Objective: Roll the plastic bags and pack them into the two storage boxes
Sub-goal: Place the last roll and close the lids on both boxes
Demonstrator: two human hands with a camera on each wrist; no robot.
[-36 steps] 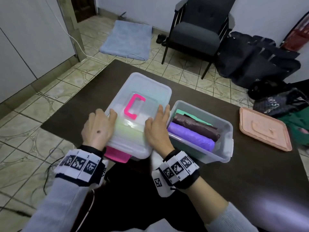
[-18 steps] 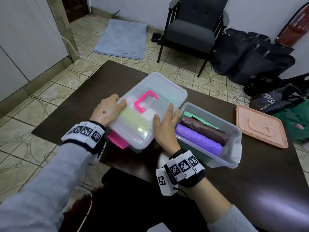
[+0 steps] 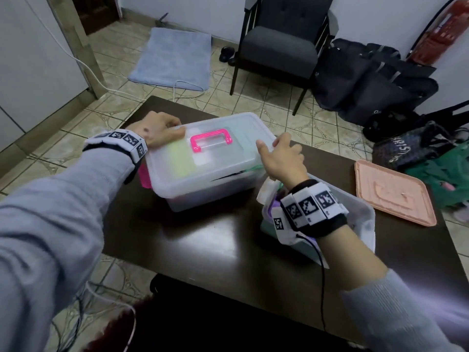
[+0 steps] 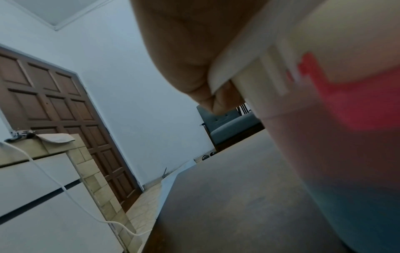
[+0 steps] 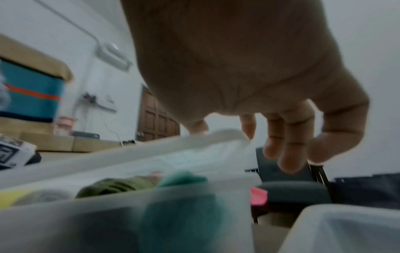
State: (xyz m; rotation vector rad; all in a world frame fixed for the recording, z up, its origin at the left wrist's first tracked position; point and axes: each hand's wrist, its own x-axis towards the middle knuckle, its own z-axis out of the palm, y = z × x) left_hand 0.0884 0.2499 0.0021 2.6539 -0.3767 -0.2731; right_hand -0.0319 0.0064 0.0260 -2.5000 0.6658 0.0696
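From the head view, a lidded box [image 3: 210, 168] sits on the dark table [image 3: 203, 250], its lid [image 3: 215, 138] carrying a pink handle [image 3: 211, 138]. The left hand [image 3: 158, 130] curls over the lid's left end; the right hand [image 3: 281, 158] sits at its right end, thumb raised, fingers bent over the edge. The open box [image 3: 365, 219] lies just beside, mostly hidden by the right wrist, with a purple roll [image 3: 272, 207] peeking out. A peach lid [image 3: 393, 191] lies apart to the right.

The left wrist view adds what the head view hides: fingers [image 4: 216, 101] tucked under the lid's rim [image 4: 233, 63], gripping it, and a pink latch [image 4: 337, 95] on the box end.

The right wrist view shows the fingers [image 5: 288, 145] loosely bent past the lid's corner [image 5: 216, 137], holding nothing, and green rolls [image 5: 121, 185] under the raised lid.
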